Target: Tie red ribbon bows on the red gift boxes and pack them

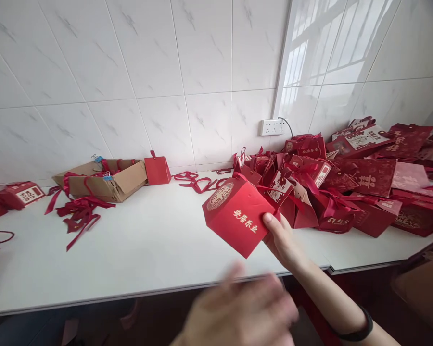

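My right hand (281, 238) grips a red gift box (234, 211) by its right side, thumb on the front face. Gold Chinese characters run across that face, and a round gold emblem marks another side. The box is tilted and held above the white table's front part. Closer to the camera, my left hand (241, 312) is smeared by motion, below the box and apart from it; its fingers are too blurred to read. Behind the held box lie loose dark red ribbons (198, 182).
A big heap of red gift boxes (346, 187) covers the table's right side. On the left stands an open cardboard box (130, 180) with ribbons and clips. A small red box (157, 169) leans near the tiled wall, and a power strip (274, 127) is mounted there.
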A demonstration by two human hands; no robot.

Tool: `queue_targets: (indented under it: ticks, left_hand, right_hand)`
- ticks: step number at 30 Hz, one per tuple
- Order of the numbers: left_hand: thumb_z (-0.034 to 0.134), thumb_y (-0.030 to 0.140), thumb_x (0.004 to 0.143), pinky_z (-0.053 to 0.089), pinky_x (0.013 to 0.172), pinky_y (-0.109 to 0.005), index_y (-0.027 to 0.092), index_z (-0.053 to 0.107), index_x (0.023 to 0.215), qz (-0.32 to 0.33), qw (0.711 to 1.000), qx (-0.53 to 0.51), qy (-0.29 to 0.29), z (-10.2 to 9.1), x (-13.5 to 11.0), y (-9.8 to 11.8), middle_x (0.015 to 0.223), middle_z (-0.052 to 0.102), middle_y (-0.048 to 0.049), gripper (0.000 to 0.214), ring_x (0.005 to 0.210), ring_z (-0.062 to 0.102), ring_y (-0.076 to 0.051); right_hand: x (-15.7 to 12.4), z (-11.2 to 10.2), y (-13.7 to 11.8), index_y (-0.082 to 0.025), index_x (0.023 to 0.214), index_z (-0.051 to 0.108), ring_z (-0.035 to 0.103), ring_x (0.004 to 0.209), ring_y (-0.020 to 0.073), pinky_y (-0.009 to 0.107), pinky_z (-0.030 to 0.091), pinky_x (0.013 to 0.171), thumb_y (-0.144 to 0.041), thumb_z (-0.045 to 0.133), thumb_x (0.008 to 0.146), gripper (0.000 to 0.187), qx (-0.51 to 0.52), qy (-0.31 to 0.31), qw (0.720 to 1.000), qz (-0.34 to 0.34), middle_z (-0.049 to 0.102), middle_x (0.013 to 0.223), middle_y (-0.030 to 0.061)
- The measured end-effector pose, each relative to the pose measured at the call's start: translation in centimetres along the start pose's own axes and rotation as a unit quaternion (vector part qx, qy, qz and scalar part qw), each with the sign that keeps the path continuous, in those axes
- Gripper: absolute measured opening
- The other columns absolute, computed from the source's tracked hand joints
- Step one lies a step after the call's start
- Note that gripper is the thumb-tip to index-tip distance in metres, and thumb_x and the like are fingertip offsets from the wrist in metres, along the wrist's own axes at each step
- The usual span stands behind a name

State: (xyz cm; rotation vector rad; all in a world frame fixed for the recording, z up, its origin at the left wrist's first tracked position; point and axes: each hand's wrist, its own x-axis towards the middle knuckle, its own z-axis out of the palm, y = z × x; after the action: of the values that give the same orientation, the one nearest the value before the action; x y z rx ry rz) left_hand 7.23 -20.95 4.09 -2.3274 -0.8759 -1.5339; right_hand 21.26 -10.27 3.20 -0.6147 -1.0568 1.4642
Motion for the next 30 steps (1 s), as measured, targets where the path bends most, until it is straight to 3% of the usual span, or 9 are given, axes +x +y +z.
queue_targets:
  ticks: [4,7,10,12,14,17,19,22,30]
  left_hand:
    - [0.048,0.023,0.086,0.016,0.114,-0.059,0.027,0.021,0.146,-0.118,0.989,0.085,0.04,-1.4,2.1,-2.8,0.152,0.026,-0.0071,0.067,0.14,0.022,-0.031]
    - [0.057,0.022,0.08,0.03,0.111,-0.051,0.017,0.018,0.147,-0.178,0.978,0.101,-0.034,-0.6,0.5,-2.5,0.155,0.013,-0.0149,0.078,0.14,0.021,-0.034]
    - [0.057,0.018,0.079,0.037,0.109,-0.046,0.025,0.06,0.113,-0.184,0.979,0.049,-0.075,-0.8,-2.1,-1.6,0.142,0.044,-0.0082,0.035,0.129,0.045,-0.03]
    - [0.051,0.02,0.084,0.036,0.109,-0.045,0.026,0.064,0.089,-0.237,0.97,-0.022,-0.049,-1.9,-2.3,-1.7,0.119,0.064,-0.003,0.015,0.117,0.056,-0.026]
    - [0.048,0.026,0.087,0.039,0.107,-0.044,0.026,0.062,0.096,-0.322,0.942,-0.088,0.014,-2.9,-1.1,-2.8,0.116,0.065,-0.0034,0.017,0.118,0.055,-0.024]
    - [0.057,0.04,0.083,0.039,0.105,-0.044,0.027,0.047,0.126,-0.414,0.895,-0.156,0.056,-3.2,1.7,-5.1,0.139,0.046,-0.0062,0.046,0.132,0.04,-0.027]
    - [0.063,0.047,0.077,0.04,0.104,-0.043,0.027,0.04,0.133,-0.454,0.866,-0.209,0.027,-2.8,3.0,-6.4,0.146,0.037,-0.0077,0.064,0.135,0.035,-0.029]
    - [0.064,0.048,0.076,0.046,0.095,-0.039,0.024,0.046,0.126,-0.483,0.829,-0.281,-0.026,-1.8,3.4,-7.6,0.14,0.044,-0.0104,0.059,0.128,0.044,-0.03]
    - [0.058,0.048,0.08,0.048,0.09,-0.036,0.02,0.051,0.114,-0.573,0.773,-0.271,-0.036,0.9,-1.2,-8.5,0.121,0.058,-0.0103,0.045,0.113,0.056,-0.026]
  right_hand:
    - [-0.6,0.5,-0.6,-0.026,0.121,0.047,0.056,0.112,0.0261,0.035,0.055,0.082,-0.045,0.07,0.074,0.055,-0.186,-0.042,0.977,-0.092,0.056,0.125,0.0089]
    - [-0.8,0.5,-1.5,-0.027,0.128,0.039,0.051,0.118,0.0285,0.037,0.056,0.081,-0.037,0.077,0.067,0.073,-0.308,-0.038,0.938,-0.155,0.048,0.131,0.0113]
    - [-0.7,-0.4,-2.2,-0.026,0.132,0.033,0.051,0.116,0.0287,0.041,0.056,0.082,-0.037,0.078,0.063,0.083,-0.395,-0.016,0.891,-0.224,0.044,0.132,0.0128]
    - [-0.6,-1.0,-2.4,-0.027,0.133,0.032,0.05,0.117,0.0284,0.041,0.055,0.084,-0.037,0.079,0.063,0.086,-0.437,-0.02,0.859,-0.265,0.041,0.133,0.0122]
    - [-0.5,-1.2,-2.6,-0.029,0.135,0.029,0.049,0.119,0.028,0.04,0.054,0.086,-0.036,0.079,0.064,0.087,-0.465,-0.047,0.835,-0.289,0.04,0.135,0.0111]
    - [-0.6,-0.8,-2.9,-0.031,0.138,0.027,0.047,0.121,0.0282,0.04,0.054,0.086,-0.034,0.079,0.065,0.09,-0.483,-0.103,0.815,-0.304,0.037,0.138,0.0113]
    - [-0.6,-0.4,-3.1,-0.03,0.139,0.026,0.046,0.123,0.0293,0.04,0.054,0.086,-0.033,0.078,0.065,0.09,-0.481,-0.135,0.811,-0.304,0.035,0.14,0.0126]
    - [-0.6,0.0,-3.1,-0.029,0.139,0.027,0.043,0.125,0.0314,0.044,0.053,0.089,-0.031,0.078,0.066,0.09,-0.472,-0.156,0.821,-0.282,0.034,0.141,0.0139]
    - [-0.8,-1.4,0.3,-0.03,0.141,0.023,0.037,0.131,0.027,0.048,0.044,0.101,-0.027,0.072,0.069,0.087,-0.434,-0.21,0.868,-0.12,0.03,0.143,0.0112]
